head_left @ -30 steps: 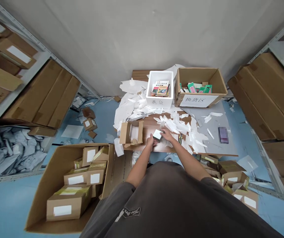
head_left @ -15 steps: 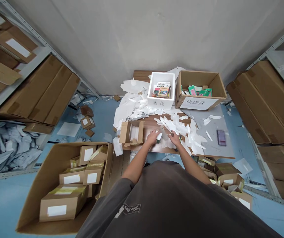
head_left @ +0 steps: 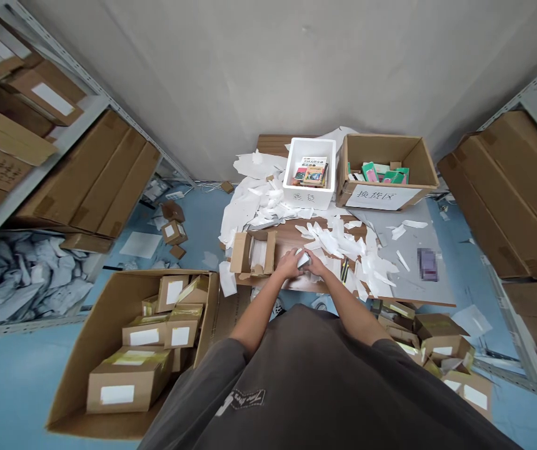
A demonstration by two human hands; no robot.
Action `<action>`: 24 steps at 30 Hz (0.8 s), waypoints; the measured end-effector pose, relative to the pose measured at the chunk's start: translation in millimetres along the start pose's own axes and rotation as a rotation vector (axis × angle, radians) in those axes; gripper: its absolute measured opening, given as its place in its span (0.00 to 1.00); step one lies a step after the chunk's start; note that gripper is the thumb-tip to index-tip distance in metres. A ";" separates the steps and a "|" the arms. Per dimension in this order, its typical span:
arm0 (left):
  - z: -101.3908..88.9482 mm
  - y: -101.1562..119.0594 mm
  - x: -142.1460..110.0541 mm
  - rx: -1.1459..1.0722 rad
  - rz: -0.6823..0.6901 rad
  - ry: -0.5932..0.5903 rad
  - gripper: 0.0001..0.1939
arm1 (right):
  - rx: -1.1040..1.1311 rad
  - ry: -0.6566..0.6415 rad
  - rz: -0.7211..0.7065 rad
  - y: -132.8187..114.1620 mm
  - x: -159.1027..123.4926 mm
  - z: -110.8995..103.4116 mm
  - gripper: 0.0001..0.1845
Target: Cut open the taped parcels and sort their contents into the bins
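Over the front of the table, my left hand (head_left: 289, 264) is closed round a small white box (head_left: 302, 260). My right hand (head_left: 315, 263) grips the same box from the other side, its fingers against the edge. Much of the box is hidden by the hands, so I cannot tell what is on it. Just left of my left hand stands an opened cardboard carton (head_left: 253, 253) with white paper inside. To the right of my right hand lies a slim black and yellow tool (head_left: 344, 269), among torn white paper scraps (head_left: 331, 239).
At the table's back stand a white foam box (head_left: 309, 199) holding books and a labelled cardboard box (head_left: 385, 199) with green and pink items. A large carton (head_left: 75, 350) of parcels is at left; more boxes (head_left: 441, 344) lie at right. A purple pixelated item (head_left: 428, 264) rests on the right.
My right hand has come leftward from beside the paper scraps and closed on the small box in my left hand. The black and yellow tool is more exposed. The view has shifted slightly.
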State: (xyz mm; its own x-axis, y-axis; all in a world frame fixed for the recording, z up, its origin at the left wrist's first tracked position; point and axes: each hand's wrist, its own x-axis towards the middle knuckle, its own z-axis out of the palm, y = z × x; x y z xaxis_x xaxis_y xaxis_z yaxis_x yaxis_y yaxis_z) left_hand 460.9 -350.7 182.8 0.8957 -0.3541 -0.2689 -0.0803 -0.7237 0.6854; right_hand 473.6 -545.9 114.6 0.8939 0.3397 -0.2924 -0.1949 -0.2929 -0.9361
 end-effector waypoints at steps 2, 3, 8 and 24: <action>4.3 -0.2 3.7 -0.054 0.020 0.012 0.49 | 0.060 0.007 0.010 3.2 -3.8 3.4 0.52; 5.1 -0.7 6.5 -0.087 0.041 0.016 0.48 | 0.089 0.015 0.017 5.7 -8.2 3.9 0.52; 1.0 -4.7 19.1 -0.259 0.147 -0.046 0.39 | 0.113 0.077 -0.003 18.0 -38.3 -3.5 0.50; -9.2 11.6 34.4 -0.291 -0.134 0.261 0.31 | -0.015 0.179 0.046 6.5 -51.9 -14.8 0.45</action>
State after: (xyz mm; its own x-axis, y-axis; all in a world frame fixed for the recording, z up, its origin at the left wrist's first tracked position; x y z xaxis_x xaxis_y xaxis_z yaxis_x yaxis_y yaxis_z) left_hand 494.8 -365.8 187.8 0.9737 -0.0789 -0.2139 0.1380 -0.5424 0.8287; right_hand 431.9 -578.6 126.6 0.9420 0.1615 -0.2942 -0.2326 -0.3178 -0.9192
